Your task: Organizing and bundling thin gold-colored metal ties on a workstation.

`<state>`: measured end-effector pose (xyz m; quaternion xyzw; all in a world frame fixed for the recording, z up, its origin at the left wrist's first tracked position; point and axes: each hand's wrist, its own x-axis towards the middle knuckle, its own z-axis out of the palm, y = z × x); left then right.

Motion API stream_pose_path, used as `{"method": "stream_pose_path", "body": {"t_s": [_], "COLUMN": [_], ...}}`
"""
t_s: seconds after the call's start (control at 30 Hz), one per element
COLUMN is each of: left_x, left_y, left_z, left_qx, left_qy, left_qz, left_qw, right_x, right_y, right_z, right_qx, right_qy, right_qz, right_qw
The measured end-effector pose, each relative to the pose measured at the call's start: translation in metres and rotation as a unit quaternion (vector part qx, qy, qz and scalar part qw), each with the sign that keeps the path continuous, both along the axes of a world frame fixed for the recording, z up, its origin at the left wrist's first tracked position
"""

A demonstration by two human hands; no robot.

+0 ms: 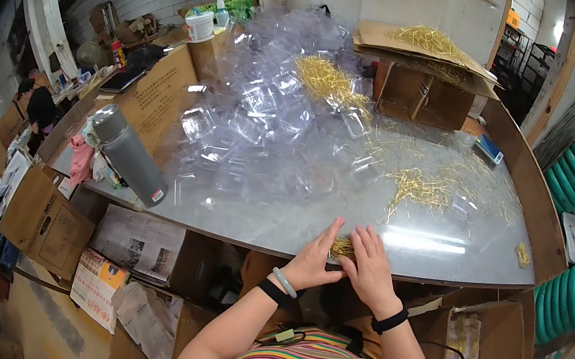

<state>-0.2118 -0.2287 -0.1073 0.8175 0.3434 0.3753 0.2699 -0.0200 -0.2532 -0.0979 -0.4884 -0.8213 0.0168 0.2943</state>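
At the table's near edge, my left hand (pixel 314 261) and my right hand (pixel 369 267) press in from both sides on a small bundle of thin gold wire pieces (pixel 343 248). The fingers are nearly straight and point away from me, and the palms partly hide the bundle. Beyond my hands, to the right, a loose pile of the same gold wire (pixel 416 188) is spread on the grey tabletop (pixel 260 213). A separate small gold wire clump (pixel 522 255) lies near the right edge.
A large heap of clear plastic packs (pixel 261 109) covers the middle and back, with a gold wire pile (pixel 328 80) on it. A grey thermos (pixel 129 156) stands at left. Cardboard boxes (pixel 419 95) bear more wire at the back. A small blue box (pixel 488 149) lies at right.
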Motion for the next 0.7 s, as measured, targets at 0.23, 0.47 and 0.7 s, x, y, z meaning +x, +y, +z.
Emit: {"method": "stream_pose_path", "body": {"t_s": [0.23, 0.47, 0.7], "left_x": [-0.005, -0.009, 0.013], "left_y": [-0.007, 0.000, 0.015], "left_z": [0.007, 0.030, 0.020], "left_qx": [-0.004, -0.057, 0.070], "left_qy": [0.000, -0.018, 0.130], "left_qz": [-0.051, -0.040, -0.028], "left_qw": [0.999, 0.997, 0.989], "right_x": [-0.002, 0.004, 0.021], "right_y": [-0.003, -0.007, 0.008], "right_z": [0.020, 0.026, 0.039], "right_qx": [-0.073, -0.047, -0.201], "right_qy": [-0.034, 0.016, 0.091], "right_qz": [0.043, -0.001, 0.031], "right_qw": [0.996, 0.999, 0.975]}}
